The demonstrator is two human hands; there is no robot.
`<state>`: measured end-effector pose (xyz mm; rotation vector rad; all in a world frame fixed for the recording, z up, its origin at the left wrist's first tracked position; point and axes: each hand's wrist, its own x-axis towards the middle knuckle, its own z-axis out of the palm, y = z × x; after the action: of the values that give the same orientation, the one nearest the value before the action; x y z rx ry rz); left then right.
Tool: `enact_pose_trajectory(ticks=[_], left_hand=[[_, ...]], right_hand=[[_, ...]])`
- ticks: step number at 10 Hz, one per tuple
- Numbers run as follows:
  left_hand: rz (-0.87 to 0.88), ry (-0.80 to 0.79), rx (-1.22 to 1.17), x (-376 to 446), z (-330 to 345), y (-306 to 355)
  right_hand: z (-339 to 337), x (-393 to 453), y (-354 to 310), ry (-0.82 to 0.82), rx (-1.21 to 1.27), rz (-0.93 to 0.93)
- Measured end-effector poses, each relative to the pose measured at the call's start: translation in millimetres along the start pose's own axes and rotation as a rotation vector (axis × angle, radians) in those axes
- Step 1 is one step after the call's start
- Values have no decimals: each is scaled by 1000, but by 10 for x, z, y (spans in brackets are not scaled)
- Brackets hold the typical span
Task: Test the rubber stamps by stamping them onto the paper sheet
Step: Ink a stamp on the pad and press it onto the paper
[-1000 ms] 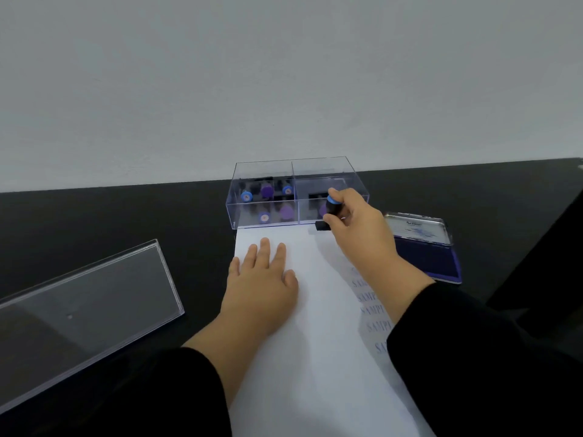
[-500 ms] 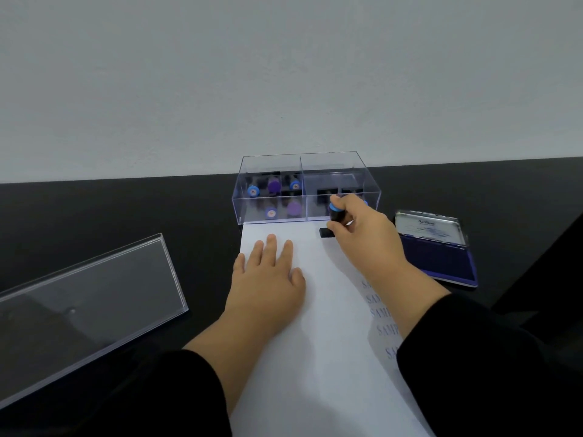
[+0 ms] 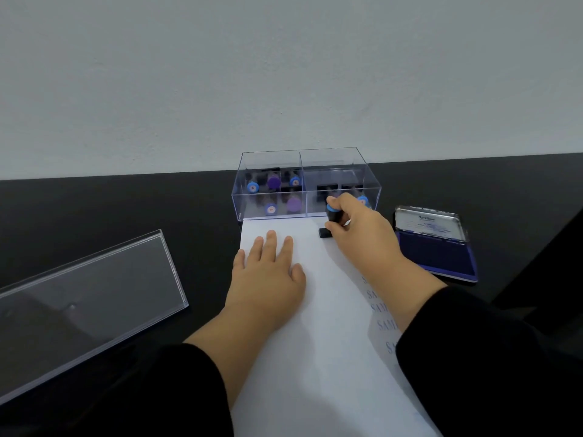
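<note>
Gripping a stamp by its black handle, the right hand is seen right of centre in the frame, fingers and thumb curled round the handle below its blue cap. The stamp's black base is set on the far right corner of the paper sheet; whether it is pressed fully flat cannot be told. The left hand is laid flat on the sheet at centre frame, fingers straight and slightly spread, palm down, nothing held. Faint blue printed words are noted along the right edge of the sheet, partly hidden by the right forearm and black sleeve; only the first letters can be read.

A clear box is placed just beyond the far edge of the sheet, at upper centre, divided into a left and a right compartment. Stamps with blue and purple caps are held in the left compartment; a few more are seen in the right one, behind the right hand. An open ink pad with a dark blue surface and raised lid is observed at right of the frame, just beside the right wrist. A clear lid is lying at lower left on the black table, well apart from the sheet
</note>
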<state>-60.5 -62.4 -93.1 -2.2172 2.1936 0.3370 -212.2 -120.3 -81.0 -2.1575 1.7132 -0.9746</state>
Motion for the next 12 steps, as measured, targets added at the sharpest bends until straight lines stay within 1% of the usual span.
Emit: enact_pose_trajectory(ticks=[3,5,6,7,8,9,11,12], left_hand=[[-3,-4,4,2,-6,2],[-5,-3,-3,-3,-5,2],[-3,3,-15,-6,4,2],[-1,12,-22,-9,7,-4],[0,22,-26,-12,12,-3],[-3,20,-21,-12,16,-5],[-5,14,-5,-13,6,2],[-4,16,-8,-16,2,1]], right_hand=[[1,14,-7,-9,19,30],[-12,-12,-28,-20,11,7],[0,-24,-8,2,-10,-40],[14,-34,12,16,5,-46],[-54,0,57,158,290,102],[-136,5,115,273,534,169],[-176,17,145,314,686,190],[-174,18,153,311,684,189]])
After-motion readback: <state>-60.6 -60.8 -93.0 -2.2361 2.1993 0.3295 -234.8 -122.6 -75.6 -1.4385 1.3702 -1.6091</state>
